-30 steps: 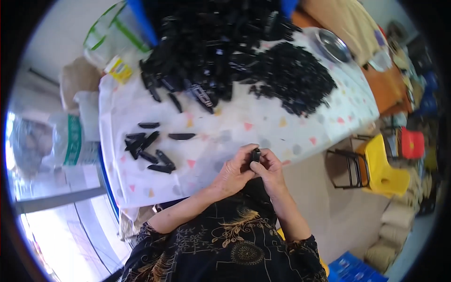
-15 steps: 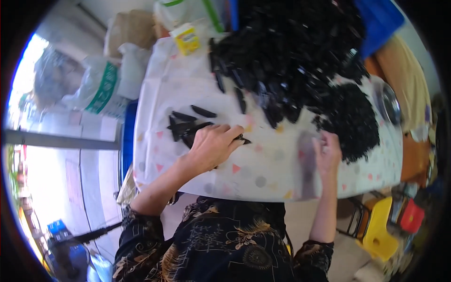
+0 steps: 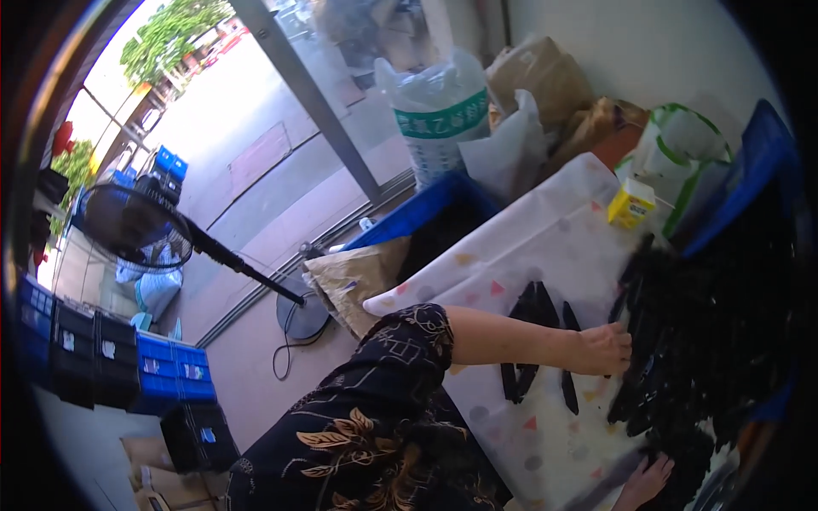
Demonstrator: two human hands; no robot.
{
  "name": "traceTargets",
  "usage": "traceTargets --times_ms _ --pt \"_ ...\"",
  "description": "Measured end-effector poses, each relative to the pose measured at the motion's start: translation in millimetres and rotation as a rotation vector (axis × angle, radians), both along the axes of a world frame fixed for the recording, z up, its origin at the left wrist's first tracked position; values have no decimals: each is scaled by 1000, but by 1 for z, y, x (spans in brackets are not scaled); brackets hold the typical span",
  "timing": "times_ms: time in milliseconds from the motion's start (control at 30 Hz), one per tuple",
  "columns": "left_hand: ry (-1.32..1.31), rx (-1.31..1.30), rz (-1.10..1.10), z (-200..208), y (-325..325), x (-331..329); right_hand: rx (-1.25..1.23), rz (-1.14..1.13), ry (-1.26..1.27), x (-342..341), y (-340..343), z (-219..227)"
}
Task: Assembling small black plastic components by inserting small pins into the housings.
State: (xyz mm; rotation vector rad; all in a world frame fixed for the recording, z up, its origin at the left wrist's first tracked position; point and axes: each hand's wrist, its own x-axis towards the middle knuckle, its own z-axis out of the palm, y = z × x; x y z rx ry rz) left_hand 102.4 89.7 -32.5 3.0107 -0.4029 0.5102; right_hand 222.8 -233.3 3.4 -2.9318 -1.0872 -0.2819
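Over the near-left edge of a large heap of long, glossy black pieces (image 3: 707, 341), my left hand (image 3: 603, 347) has its fingers curled down on them. Whatever it grips is hidden under the fingers. Lower down, my right hand (image 3: 648, 481) lies beside a pile of smaller black bits (image 3: 686, 464), thumb and fingers slightly apart, with nothing visible between them. Several loose long black pieces (image 3: 535, 305) lie on the patterned tablecloth (image 3: 532, 451), some partly behind my left forearm. One slim black piece (image 3: 569, 396) lies just below that forearm.
A yellow box (image 3: 630, 204) stands at the table's far edge beside a green-trimmed bag (image 3: 682, 145). Left of the table are a blue crate (image 3: 452, 204), a brown paper sack (image 3: 354, 277) and a standing fan (image 3: 136, 226). Stacked crates (image 3: 170, 366) line the far left.
The view has swung left, bringing the doorway and fan into sight. My left hand has gone from the loose pieces to the big heap. My right hand stays by the small bits.
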Motion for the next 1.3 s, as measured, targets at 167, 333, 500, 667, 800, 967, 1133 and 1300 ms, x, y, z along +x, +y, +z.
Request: traceTargets --times_ms 167,333,500,667,800,967,1133,1300 --pt "67 -343 175 24 1 -19 144 158 -122 5 11 13" --pt "128 -1533 178 34 -7 -32 76 183 -159 19 3 -9" --pt "255 -1907 171 25 -29 -59 48 229 -83 23 7 -1" --pt "328 -1761 279 11 -50 -77 26 277 -115 9 18 10" --pt "324 -1683 262 -7 -64 -77 332 114 56 68 -25 -51" --pt "292 -1686 194 -20 -81 -78 702 -79 308 54 -23 -49" --pt "548 -1803 196 3 -91 -96 677 -30 378 24 -23 -44" --pt "637 -1889 89 -5 -113 -86 602 -132 387 -15 -24 -20"
